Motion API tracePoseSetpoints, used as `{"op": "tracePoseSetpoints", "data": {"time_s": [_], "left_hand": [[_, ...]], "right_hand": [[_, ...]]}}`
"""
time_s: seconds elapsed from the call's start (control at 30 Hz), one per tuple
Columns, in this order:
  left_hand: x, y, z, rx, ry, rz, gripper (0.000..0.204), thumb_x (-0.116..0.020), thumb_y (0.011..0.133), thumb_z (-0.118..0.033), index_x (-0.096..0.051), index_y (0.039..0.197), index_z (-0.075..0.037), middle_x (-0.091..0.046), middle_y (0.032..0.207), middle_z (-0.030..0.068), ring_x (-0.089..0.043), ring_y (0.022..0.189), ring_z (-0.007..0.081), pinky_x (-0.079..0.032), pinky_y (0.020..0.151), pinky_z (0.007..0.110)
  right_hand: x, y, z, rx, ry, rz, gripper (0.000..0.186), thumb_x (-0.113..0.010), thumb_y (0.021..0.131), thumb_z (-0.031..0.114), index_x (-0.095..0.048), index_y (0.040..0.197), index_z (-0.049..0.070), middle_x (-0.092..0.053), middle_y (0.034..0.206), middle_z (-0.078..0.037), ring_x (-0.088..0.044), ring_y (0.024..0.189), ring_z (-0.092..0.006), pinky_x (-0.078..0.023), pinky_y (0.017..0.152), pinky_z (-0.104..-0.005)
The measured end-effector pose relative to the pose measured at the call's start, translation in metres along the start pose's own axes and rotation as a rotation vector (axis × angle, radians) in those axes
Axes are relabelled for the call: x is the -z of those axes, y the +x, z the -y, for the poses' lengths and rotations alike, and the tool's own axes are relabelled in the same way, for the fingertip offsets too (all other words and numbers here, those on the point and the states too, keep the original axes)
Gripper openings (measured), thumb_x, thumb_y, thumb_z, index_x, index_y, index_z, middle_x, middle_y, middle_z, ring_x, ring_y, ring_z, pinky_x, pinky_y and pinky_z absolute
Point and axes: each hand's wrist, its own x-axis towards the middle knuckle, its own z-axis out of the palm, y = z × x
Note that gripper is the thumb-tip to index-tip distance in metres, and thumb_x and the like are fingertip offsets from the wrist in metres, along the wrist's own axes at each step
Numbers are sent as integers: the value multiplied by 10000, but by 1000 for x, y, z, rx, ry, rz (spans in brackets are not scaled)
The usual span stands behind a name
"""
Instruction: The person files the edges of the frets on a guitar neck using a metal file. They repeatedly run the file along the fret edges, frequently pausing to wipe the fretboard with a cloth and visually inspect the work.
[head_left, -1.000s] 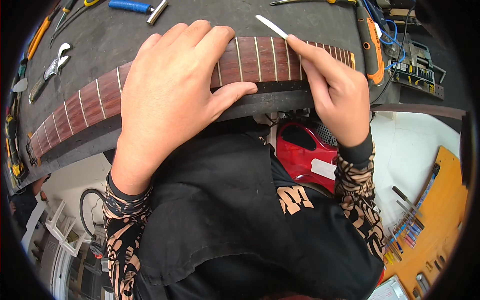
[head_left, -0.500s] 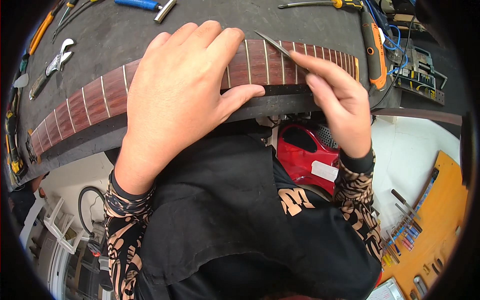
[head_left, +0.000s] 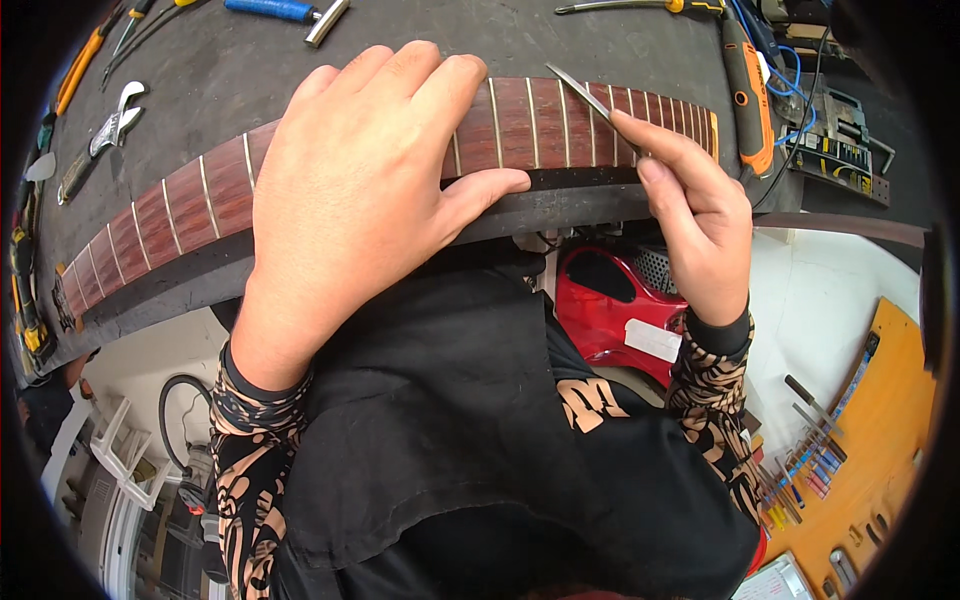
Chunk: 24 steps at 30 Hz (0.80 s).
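Observation:
A long guitar neck [head_left: 514, 125] with a reddish-brown fretboard and metal frets lies across the workbench along its near edge. Flat on its middle rests my left hand [head_left: 355, 190], fingers stretched toward the far side and thumb spread to the right. My right hand [head_left: 700, 205] pinches a slim metal file [head_left: 583, 92] between thumb and fingers, over the part where the frets sit closer together. The file slants, its tip pointing far left near the board's far edge. Its rear end is hidden in my fingers.
On the dark bench [head_left: 430, 25] lie an adjustable wrench [head_left: 115, 125], a blue-handled tool [head_left: 275, 10], pliers [head_left: 80, 75], a yellow-handled tool [head_left: 690, 6] and an orange-black tool [head_left: 748, 100]. Below the right side is a red object [head_left: 605, 310]; a wooden tool board [head_left: 875, 430] stands lower right.
My right hand and the file have moved right along the fretboard, toward the closer frets. My left hand has stayed in place on the neck.

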Motion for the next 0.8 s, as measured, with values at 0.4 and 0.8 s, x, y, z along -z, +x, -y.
{"op": "tracePoseSetpoints", "data": {"time_s": [0.4,0.8], "left_hand": [[7,-3,2,3,13,17,695,-954,828,-474,-731,1361,-87,-714,1125,93,-709,1059,345,-527,903,436],[39,-27,22,95,83,60,723,-990,780,-472,-763,1324,-54,-734,1107,115,-714,1015,351,-550,920,444]], "right_hand": [[-13,20,6,101,-28,35,360,-667,1123,42,-793,1459,72,-864,1178,-144,-827,992,-212,-614,848,-343],[-22,23,5,228,-156,24,374,-683,1115,3,-783,1474,36,-871,1174,-120,-797,923,-140,-568,785,-292]]}}
